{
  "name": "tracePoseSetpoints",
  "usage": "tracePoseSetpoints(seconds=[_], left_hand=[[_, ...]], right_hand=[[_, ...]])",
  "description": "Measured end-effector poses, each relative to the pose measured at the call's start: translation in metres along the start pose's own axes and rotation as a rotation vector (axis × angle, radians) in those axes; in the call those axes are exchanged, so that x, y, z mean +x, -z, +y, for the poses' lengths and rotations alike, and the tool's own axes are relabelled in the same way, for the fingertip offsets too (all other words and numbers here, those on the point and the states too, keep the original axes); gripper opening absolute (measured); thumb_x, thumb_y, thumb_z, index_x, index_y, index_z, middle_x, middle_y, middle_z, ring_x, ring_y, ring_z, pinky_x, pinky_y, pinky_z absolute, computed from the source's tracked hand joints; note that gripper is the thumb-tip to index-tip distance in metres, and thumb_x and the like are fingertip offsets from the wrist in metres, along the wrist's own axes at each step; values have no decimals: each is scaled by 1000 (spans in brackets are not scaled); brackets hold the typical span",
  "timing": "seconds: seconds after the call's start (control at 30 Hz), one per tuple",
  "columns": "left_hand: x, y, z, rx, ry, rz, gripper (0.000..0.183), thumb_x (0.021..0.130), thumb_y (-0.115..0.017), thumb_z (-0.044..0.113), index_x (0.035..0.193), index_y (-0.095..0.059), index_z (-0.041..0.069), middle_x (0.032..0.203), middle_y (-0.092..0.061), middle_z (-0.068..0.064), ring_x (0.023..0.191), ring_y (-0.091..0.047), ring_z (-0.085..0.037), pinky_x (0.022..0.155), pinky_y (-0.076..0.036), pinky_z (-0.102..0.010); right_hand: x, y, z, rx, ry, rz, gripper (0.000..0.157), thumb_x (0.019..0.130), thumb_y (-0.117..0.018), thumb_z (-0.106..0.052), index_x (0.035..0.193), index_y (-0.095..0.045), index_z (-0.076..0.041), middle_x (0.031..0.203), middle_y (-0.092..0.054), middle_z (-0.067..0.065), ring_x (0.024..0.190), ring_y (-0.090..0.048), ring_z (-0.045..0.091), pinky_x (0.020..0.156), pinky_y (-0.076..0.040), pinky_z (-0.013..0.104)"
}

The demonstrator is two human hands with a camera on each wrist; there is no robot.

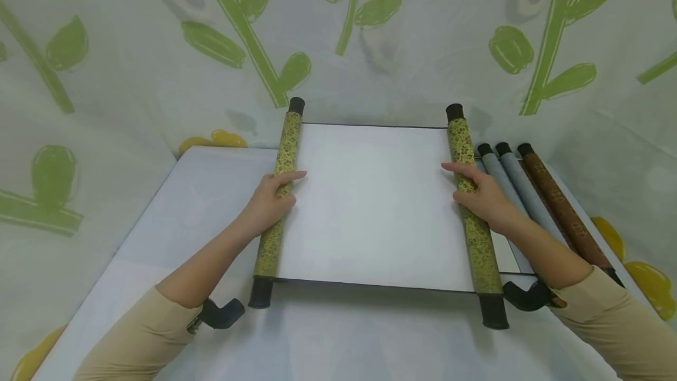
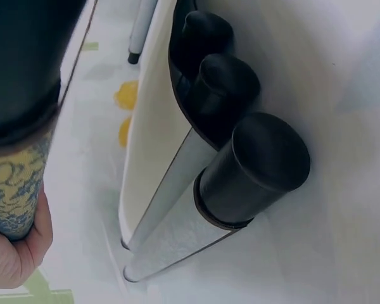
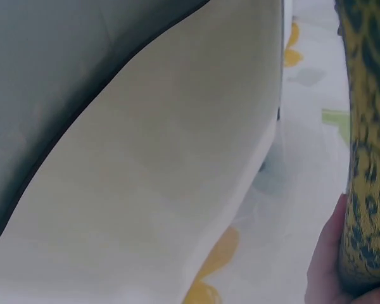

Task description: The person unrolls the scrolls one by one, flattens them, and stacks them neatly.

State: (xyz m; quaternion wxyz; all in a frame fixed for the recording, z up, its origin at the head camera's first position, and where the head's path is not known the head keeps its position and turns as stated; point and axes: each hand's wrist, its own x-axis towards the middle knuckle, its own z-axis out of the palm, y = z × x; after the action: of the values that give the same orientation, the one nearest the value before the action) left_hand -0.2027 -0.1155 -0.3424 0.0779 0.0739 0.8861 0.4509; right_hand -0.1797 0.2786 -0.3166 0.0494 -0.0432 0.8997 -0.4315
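A scroll with yellow, dark-patterned rolls and black end caps is spread between my hands, its white sheet (image 1: 370, 204) facing up. My left hand (image 1: 270, 199) grips the left roll (image 1: 271, 251), thumb and index finger on the inner side. On the opposite side my right hand (image 1: 483, 196) holds the right roll (image 1: 480, 257) the same way. A shadow falls on the table below the sheet's near edge. In the left wrist view, part of the left hand (image 2: 19, 250) shows under the patterned roll (image 2: 16, 190). The right wrist view catches the right hand (image 3: 342, 272) around its roll (image 3: 370, 145).
Right of the held scroll lie grey rolls (image 1: 510, 178) with a pale sheet (image 1: 505, 251) beside them, then a brown roll (image 1: 560, 201). They rest on the white table (image 1: 338, 346). A leaf-patterned cloth (image 1: 412, 75) hangs behind. Black wrist mounts (image 1: 223, 314) stick out at both cuffs.
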Motion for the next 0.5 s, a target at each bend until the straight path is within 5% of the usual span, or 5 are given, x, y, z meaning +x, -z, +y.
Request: tracePoseSetpoints(seconds=[0.1,0.23,0.33,0.43,0.5], left_hand=[[-1,1,0,4,-1,-2,54,87,-45,6,139,-50,21,127,-36,-22,96,-39,-30,71,-37,-34],[-1,1,-1,8,-11,-6,49,89,-45,6,136,-54,17,123,-36,-22,90,-38,-29,68,-37,-32],[-1,1,-3,2,-11,-11,44,91,-46,5,133,-56,15,121,-36,-22,89,-38,-28,68,-37,-32],[-1,2,-3,-9,-9,-16,43,92,-46,5,132,-57,14,123,-35,-23,90,-38,-28,68,-38,-31],[0,2,-2,-18,-8,-9,43,92,-47,5,132,-57,14,124,-35,-23,90,-38,-28,68,-38,-31]], right_hand=[[-1,1,-1,0,6,-23,59,89,-46,1,145,-37,-9,155,-19,19,138,-19,36,66,-39,29],[-3,2,-1,32,-7,-30,51,88,-46,1,139,-46,-5,152,-24,21,78,-52,20,49,-35,25],[-4,3,-1,73,-24,-28,47,88,-46,0,135,-52,-4,150,-29,21,46,-24,9,46,-32,25],[-4,3,-2,97,-29,-17,46,88,-47,-1,133,-53,-3,149,-31,21,45,-23,7,46,-31,25],[-4,3,-1,82,-23,-6,46,89,-49,-2,135,-51,-4,150,-31,21,60,-41,9,54,-36,25]])
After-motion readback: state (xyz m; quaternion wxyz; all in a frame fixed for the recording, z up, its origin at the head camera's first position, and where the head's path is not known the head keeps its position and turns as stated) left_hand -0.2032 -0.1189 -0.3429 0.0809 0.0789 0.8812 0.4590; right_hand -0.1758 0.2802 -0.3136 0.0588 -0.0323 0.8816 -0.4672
